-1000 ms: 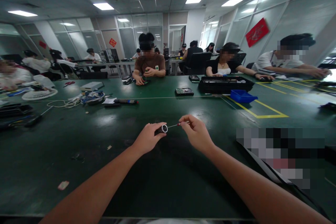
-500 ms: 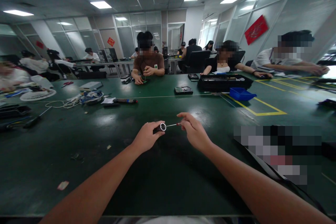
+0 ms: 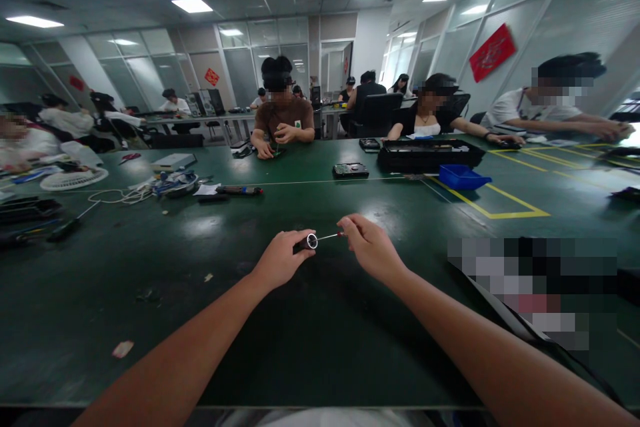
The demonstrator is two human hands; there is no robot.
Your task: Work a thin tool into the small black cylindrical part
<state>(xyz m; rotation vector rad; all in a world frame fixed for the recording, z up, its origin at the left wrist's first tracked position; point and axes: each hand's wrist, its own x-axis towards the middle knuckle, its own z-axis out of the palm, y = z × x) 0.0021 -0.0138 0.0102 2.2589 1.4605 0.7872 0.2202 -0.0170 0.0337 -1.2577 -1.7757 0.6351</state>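
Green table (image 3: 320, 347) below fingers. Left hand (image 3: 280, 259): fingers clasp dark cylinder (image 3: 311, 241), ringed end outward. Right hand (image 3: 374, 248): fingers pinch thin-shafted screwdriver (image 3: 329, 237), shaft pointing at ringed end; contact unclear. Beyond fingers: blue bin (image 3: 463, 178) rightward, hard drive (image 3: 351, 170) almost straight ahead.

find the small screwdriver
In the head view, the small screwdriver is near centre in the right hand, its shaft pointing toward the black cylinder in the left hand.

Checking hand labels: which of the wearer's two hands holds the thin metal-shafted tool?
The right hand: it pinches the tool near its red end. The left hand grips a dark, bright-rimmed cylinder.
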